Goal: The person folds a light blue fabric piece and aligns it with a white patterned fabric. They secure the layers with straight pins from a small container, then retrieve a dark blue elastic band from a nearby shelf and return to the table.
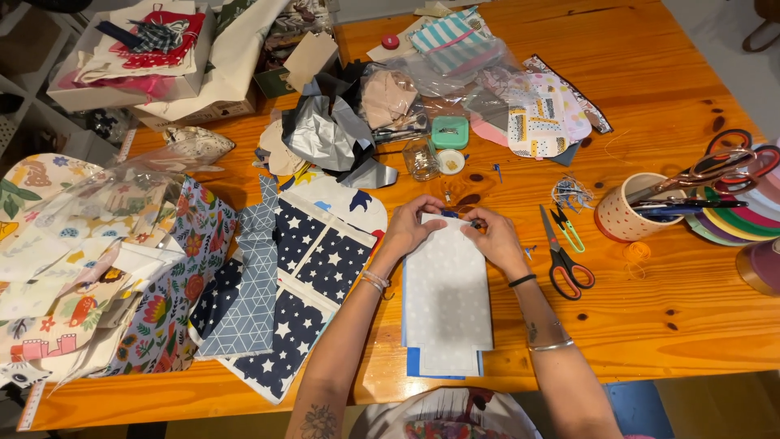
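A pale grey fabric piece with small white dots [446,305] lies on the wooden table [650,317], over a blue layer that shows at its near edge. My left hand [411,228] pinches its far left corner. My right hand [492,236] pinches the far edge next to it, fingers closed on the cloth and on something small that I cannot make out. Both hands nearly touch at the top of the piece.
Scissors with black and red handles [562,258] and small green snips [567,228] lie right of my hands. A dotted cup of scissors and pens [632,213] stands further right. Navy star fabric [313,280], floral fabrics [166,301], a glass jar [421,158], bags and boxes crowd the left and back.
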